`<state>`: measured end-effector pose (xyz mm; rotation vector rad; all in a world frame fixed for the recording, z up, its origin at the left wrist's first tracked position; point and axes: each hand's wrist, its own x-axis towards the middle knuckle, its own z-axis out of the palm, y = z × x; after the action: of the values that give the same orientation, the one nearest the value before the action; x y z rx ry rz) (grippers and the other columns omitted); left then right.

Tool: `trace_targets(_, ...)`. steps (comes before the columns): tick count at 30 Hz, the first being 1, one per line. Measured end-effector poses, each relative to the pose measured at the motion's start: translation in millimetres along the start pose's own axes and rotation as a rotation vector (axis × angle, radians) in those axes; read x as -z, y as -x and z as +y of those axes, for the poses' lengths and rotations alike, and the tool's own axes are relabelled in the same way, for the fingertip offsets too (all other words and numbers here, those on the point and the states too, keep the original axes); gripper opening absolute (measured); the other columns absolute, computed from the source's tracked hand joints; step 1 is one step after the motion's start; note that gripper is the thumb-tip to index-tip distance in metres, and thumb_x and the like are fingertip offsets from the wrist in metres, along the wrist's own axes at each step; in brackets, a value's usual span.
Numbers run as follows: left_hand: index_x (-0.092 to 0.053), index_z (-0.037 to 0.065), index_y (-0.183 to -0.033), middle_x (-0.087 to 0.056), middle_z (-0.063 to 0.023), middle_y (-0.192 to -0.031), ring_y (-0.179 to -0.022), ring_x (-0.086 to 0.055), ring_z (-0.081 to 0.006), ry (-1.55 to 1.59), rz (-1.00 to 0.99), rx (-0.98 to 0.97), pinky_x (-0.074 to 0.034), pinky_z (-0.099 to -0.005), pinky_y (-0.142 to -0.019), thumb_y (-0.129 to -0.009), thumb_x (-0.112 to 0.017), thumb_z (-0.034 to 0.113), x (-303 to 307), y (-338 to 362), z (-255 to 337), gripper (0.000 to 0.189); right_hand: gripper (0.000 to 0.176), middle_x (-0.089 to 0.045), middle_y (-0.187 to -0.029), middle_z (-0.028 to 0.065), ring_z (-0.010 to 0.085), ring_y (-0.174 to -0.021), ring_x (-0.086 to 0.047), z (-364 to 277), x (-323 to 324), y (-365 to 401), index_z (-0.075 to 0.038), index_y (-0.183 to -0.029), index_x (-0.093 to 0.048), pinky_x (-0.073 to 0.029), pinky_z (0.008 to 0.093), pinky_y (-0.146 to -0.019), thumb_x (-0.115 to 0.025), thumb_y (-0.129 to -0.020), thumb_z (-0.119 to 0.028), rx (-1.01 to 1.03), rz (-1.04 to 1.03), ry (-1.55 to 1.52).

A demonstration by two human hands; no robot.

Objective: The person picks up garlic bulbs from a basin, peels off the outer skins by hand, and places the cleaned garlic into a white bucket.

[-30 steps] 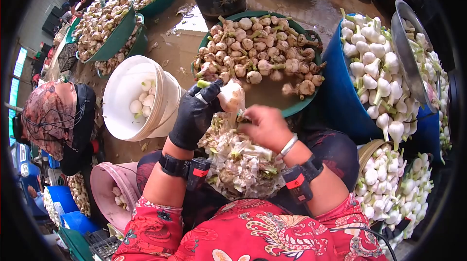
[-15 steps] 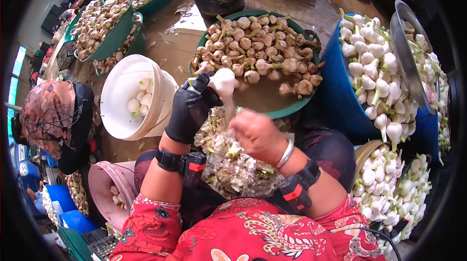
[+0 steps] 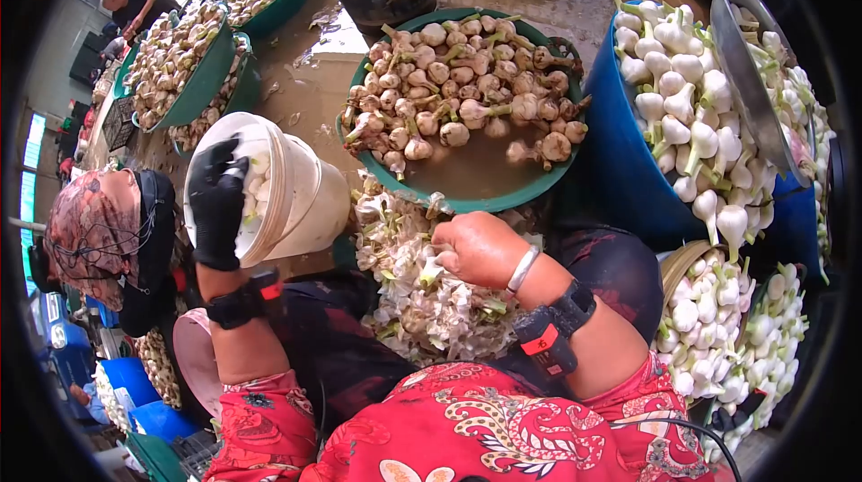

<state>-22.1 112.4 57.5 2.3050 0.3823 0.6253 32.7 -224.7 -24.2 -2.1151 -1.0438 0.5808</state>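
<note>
My left hand [image 3: 220,199], in a black glove, is at the mouth of a white bucket [image 3: 278,199] that holds peeled white garlic bulbs. Its fingers look apart, though slightly blurred; a small pale patch shows beside them, and I cannot make out what it is. My bare right hand [image 3: 480,249], with a silver bangle at the wrist, is curled closed above a heap of garlic skins [image 3: 431,289] between my knees. Whatever its fingers may hold is hidden. Beyond it, unpeeled garlic bulbs [image 3: 467,78] sit in murky water in a green tub [image 3: 467,204].
At right stands a blue tub [image 3: 620,132] heaped with white garlic, a metal basin [image 3: 754,78] tilted against it. More white garlic [image 3: 705,320] lies below. A pink bucket [image 3: 193,347] stands by my left arm. A co-worker [image 3: 108,231] sits at left, near green tubs of garlic.
My left hand has moved left from above the skins to the white bucket, and the garlic bulb it held no longer shows in it. My right hand has shifted slightly right and down.
</note>
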Motion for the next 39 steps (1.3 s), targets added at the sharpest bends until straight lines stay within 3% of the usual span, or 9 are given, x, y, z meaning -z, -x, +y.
trace_targets(6, -0.068, 0.014, -0.102, -0.064, -0.0147, -0.093, -0.093, -0.061, -0.0329, -0.373, -0.576, -0.213, -0.048, -0.0414, -0.081, -0.073, -0.061, 0.014, -175.2, -13.5, -2.2, 0.029, 0.023, -0.061, -0.080, 0.0215, 0.0397, -0.079, -0.059, 7.8, -6.6, -18.7, -0.002, -0.091, -0.063, -0.048, 0.0461, -0.073, -0.064, -0.073, -0.016, -0.017, 0.053, -0.064)
trace_targets(11, -0.055, 0.021, -0.125, -0.039, -0.0122, -0.144, -0.132, -0.034, -0.0355, -0.797, -0.888, -0.352, -0.030, -0.0514, -0.104, -0.079, -0.059, 0.029, -278.4, -42.8, -49.7, 0.047, 0.022, -0.060, -0.083, 0.0204, 0.0388, -0.080, -0.059, 7.9, 2.0, -20.7, -0.003, -0.092, -0.061, -0.049, 0.0464, -0.071, -0.060, -0.076, -0.017, -0.083, 0.094, -0.069)
trace_targets(15, -0.061, 0.020, -0.115, -0.052, -0.0134, -0.127, -0.123, -0.045, -0.0355, -0.812, -0.853, -0.477, -0.038, -0.0526, -0.095, -0.079, -0.057, 0.019, -295.2, -53.1, -73.7, 0.036, 0.023, -0.060, -0.085, 0.0192, 0.0384, -0.081, -0.059, 8.5, 14.7, -23.9, -0.004, -0.096, -0.061, -0.049, 0.0458, -0.072, -0.061, -0.077, -0.017, -0.117, 0.124, -0.093)
trace_targets(20, -0.063, 0.015, -0.101, -0.060, -0.0130, -0.110, -0.099, -0.061, -0.0342, -0.902, -0.959, -0.221, -0.049, -0.0459, -0.081, -0.077, -0.064, 0.026, -262.8, -42.9, -56.7, 0.027, 0.028, -0.060, -0.090, 0.0189, 0.0385, -0.085, -0.059, 6.4, 17.9, -24.2, -0.004, -0.101, -0.060, -0.049, 0.0446, -0.076, -0.063, -0.076, -0.015, -0.130, 0.186, -0.123)
trace_targets(22, -0.064, 0.012, -0.103, -0.065, -0.0155, -0.100, -0.094, -0.062, -0.0357, -0.707, -0.884, -0.248, -0.050, -0.0449, -0.077, -0.078, -0.066, 0.024, -241.8, -37.7, -54.0, 0.028, 0.037, -0.059, -0.098, 0.0201, 0.0385, -0.090, -0.058, 6.1, 17.9, -23.1, -0.004, -0.110, -0.057, -0.049, 0.0432, -0.080, -0.063, -0.075, -0.014, -0.184, 0.334, -0.160)
trace_targets(25, -0.064, 0.002, -0.108, -0.067, -0.0121, -0.079, -0.071, -0.064, -0.0176, 0.091, -0.838, 0.347, -0.050, -0.0291, -0.066, -0.082, -0.070, 0.020, -188.4, -22.2, 6.7, 0.032, 0.066, -0.053, -0.104, 0.0195, 0.0379, -0.093, -0.057, 9.9, 14.3, -25.3, -0.008, -0.129, -0.043, -0.049, 0.0427, -0.082, -0.066, -0.068, -0.008, -0.167, 0.578, -0.243)
trace_targets(29, -0.059, -0.002, -0.114, -0.064, -0.0058, -0.083, -0.072, -0.062, -0.0128, 0.466, -0.879, 0.405, -0.051, -0.0269, -0.066, -0.086, -0.067, 0.016, -124.0, 9.8, 70.0, 0.034, 0.070, -0.055, -0.121, 0.0104, 0.0159, -0.102, -0.059, 4.7, 13.9, -33.4, -0.009, -0.131, -0.044, -0.049, 0.0274, -0.087, -0.069, -0.068, 0.005, -0.025, 0.502, -0.991)
trace_targets(32, -0.054, -0.002, -0.119, -0.063, -0.0079, -0.097, -0.081, -0.064, -0.0144, 1.028, -0.691, 0.450, -0.053, -0.0293, -0.073, -0.094, -0.053, 0.018, -106.4, 37.5, 79.2, 0.032, 0.065, -0.057, -0.117, 0.0076, 0.0119, -0.096, -0.060, -7.0, 17.9, -28.2, -0.007, -0.127, -0.047, -0.051, 0.0271, -0.084, -0.070, -0.068, 0.007, 0.024, 0.456, -1.063)
trace_targets(39, -0.057, 0.000, -0.112, -0.064, -0.0063, -0.097, -0.082, -0.064, -0.0149, 0.917, -0.501, 0.371, -0.053, -0.0281, -0.074, -0.094, -0.056, 0.026, -132.4, 61.2, 73.6, 0.032, 0.070, -0.056, -0.112, 0.0102, 0.0204, -0.099, -0.060, -13.9, 11.4, -25.5, -0.007, -0.123, -0.053, -0.053, 0.0283, -0.081, -0.078, -0.057, -0.002, 0.070, 0.675, -0.546)
